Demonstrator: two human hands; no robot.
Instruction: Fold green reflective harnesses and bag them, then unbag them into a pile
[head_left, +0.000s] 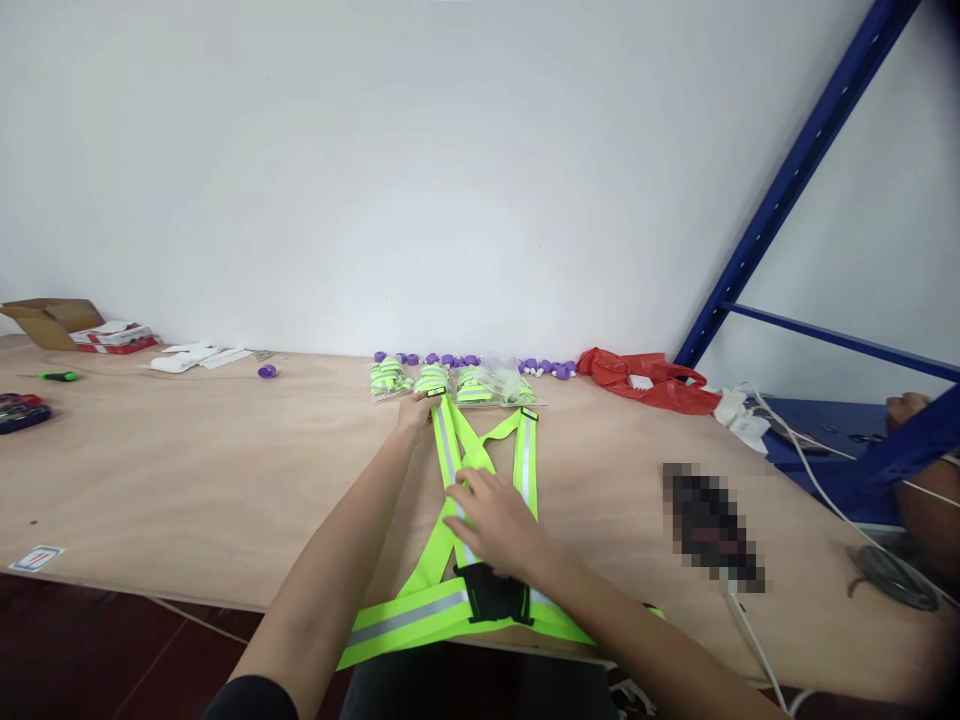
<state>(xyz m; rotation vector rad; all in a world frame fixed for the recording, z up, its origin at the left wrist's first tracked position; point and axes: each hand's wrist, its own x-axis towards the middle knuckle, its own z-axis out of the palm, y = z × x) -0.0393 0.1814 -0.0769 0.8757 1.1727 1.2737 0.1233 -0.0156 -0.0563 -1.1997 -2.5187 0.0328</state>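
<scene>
A neon-yellow reflective vest [444,440] of straps with silver stripes lies spread on the wooden table in front of me, its waist strap hanging over the near edge. My left hand [416,412] reaches to the far end of its left strap and closes on it by a black buckle. Over the middle straps lies my right hand [495,515], its fingers apart, just above the black panel [491,594] that joins the straps. Another buckle [529,413] sits on the right strap. Behind the vest stand several clear bags [474,386] with folded yellow straps.
Purple pieces [450,360] line the wall beside a red plastic bag [649,380]. An open cardboard box [52,322], white papers [187,357] and a green-handled screwdriver [58,376] are at left. Right are a blurred-out dark object [709,525], eyeglasses [892,577], a blue frame [795,185] and another person's hand [906,410].
</scene>
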